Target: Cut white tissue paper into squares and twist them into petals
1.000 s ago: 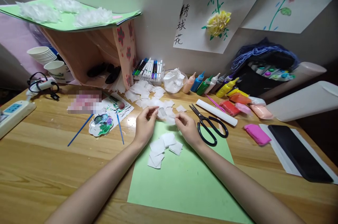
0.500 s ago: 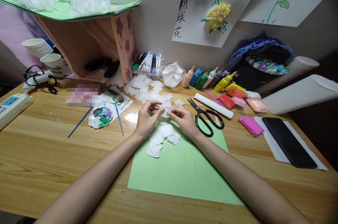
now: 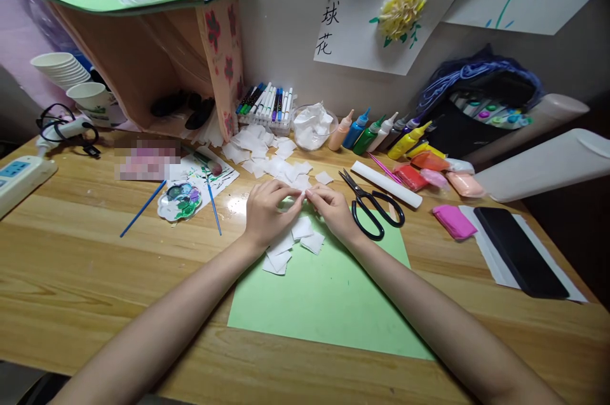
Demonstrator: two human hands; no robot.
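Observation:
My left hand [image 3: 269,214] and my right hand [image 3: 332,209] meet fingertip to fingertip above the top of the green sheet [image 3: 328,303]. Both are closed in a pinch on a small white tissue paper square, which the fingertips mostly hide. Loose white paper squares [image 3: 277,262] overlap on the green sheet just below my hands. Beyond my fingers spreads a larger pile of white squares [image 3: 281,168] on the wooden table. Black-handled scissors [image 3: 365,195] lie to the right of my right hand, blades pointing away from me.
A paint palette [image 3: 180,203] and a blue brush [image 3: 143,208] lie at left. Behind stand markers [image 3: 267,103], a clear bowl [image 3: 314,128] and paint bottles [image 3: 366,138]. A white roll [image 3: 386,184], clay packets [image 3: 412,179] and a black phone [image 3: 519,251] are at right.
My fingertips have drawn together, and the paper square that showed between them is now mostly covered. The whole view has shifted slightly.

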